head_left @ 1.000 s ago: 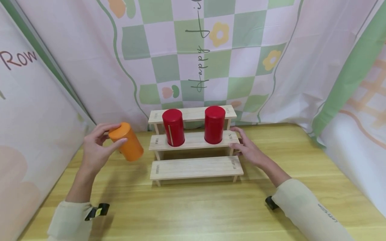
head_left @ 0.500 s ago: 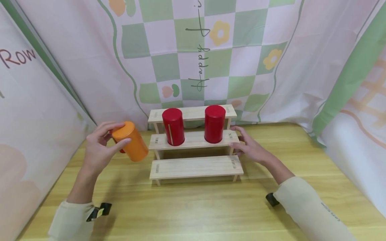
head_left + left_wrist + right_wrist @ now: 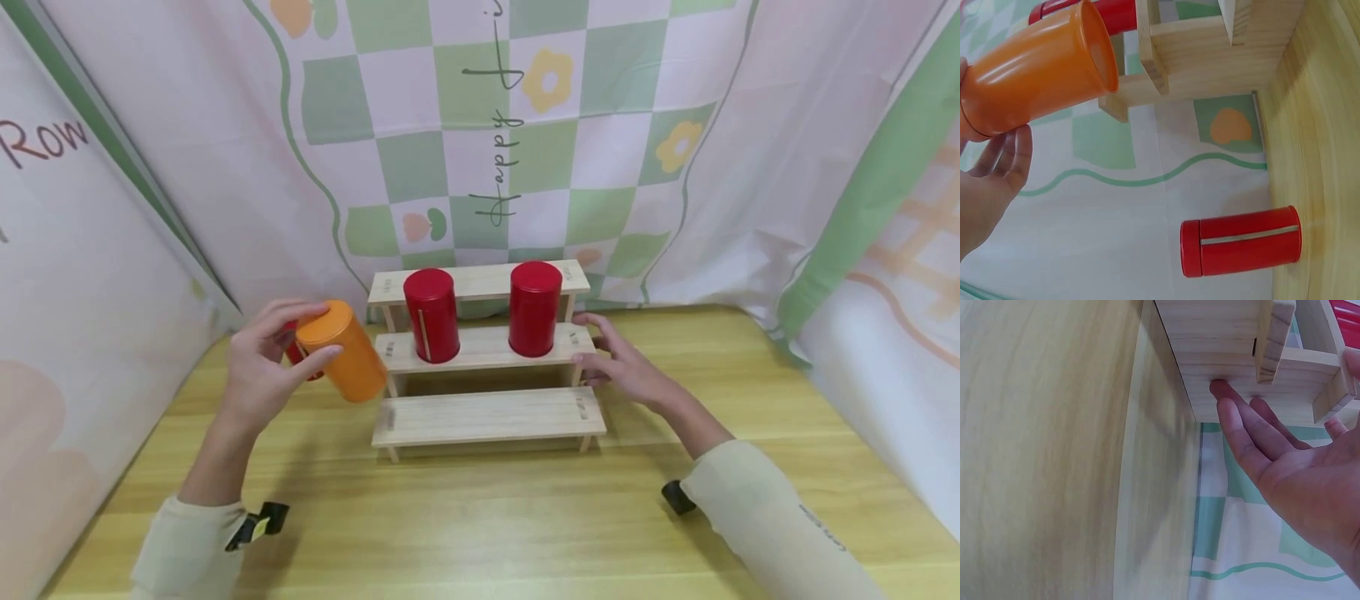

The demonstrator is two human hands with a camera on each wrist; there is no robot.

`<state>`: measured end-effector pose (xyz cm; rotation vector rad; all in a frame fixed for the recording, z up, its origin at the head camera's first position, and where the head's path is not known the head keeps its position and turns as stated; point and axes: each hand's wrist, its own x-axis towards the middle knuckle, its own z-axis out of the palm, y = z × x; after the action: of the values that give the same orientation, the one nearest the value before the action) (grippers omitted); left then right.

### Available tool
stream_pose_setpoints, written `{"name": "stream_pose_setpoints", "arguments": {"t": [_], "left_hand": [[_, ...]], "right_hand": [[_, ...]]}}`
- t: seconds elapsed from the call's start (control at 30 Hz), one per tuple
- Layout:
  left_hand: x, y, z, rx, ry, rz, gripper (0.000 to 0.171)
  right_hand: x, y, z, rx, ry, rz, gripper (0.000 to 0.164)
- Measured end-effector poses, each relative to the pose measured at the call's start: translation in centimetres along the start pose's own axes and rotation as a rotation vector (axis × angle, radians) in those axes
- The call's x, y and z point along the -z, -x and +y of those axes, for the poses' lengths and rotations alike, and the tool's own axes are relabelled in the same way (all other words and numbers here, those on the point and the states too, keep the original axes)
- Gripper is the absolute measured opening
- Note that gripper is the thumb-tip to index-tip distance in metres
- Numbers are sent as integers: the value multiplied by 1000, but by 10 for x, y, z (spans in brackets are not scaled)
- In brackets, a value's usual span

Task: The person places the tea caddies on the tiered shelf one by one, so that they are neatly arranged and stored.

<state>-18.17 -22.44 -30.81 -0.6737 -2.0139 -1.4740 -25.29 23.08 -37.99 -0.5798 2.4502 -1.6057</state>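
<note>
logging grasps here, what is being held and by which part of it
The orange canister, held near its upper end by the left hand; the right hand touches the side of the wooden rack.

Left canister (image 3: 348,358): solid orange. Shelf canisters (image 3: 535,312): red, left one pale-striped. Tabletop canister (image 3: 1241,244), far left: red, pale stripe. Stepped shelf (image 3: 491,417): pale wood. Tabletop (image 3: 465,517): yellowish wood grain. Far curtain (image 3: 472,162): green-and-white check, yellow flowers, dark lettering. Sleeves (image 3: 750,492): cream, dark lettering on right one.

Free gap on the middle shelf (image 3: 483,346) between two red canisters (image 3: 431,318), top shelf (image 3: 482,283) behind
</note>
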Motion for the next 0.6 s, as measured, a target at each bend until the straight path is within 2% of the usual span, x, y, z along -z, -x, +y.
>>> {"name": "stream_pose_setpoints", "arguments": {"t": [0.1,0.33,0.5,0.6], "left_hand": [[-4,-1,1,5,9,-8,47],[-15,-5,5,-19,146,-49,47],[-23,-8,5,-52,139,-76,50],[-28,-9,5,-48,119,-97,51]], "right_hand": [[0,0,0,0,-18,-4,62],[1,1,-1,-3,-39,-8,62],[0,1,0,-9,-36,-7,62],[0,1,0,-12,-31,-2,62]]}}
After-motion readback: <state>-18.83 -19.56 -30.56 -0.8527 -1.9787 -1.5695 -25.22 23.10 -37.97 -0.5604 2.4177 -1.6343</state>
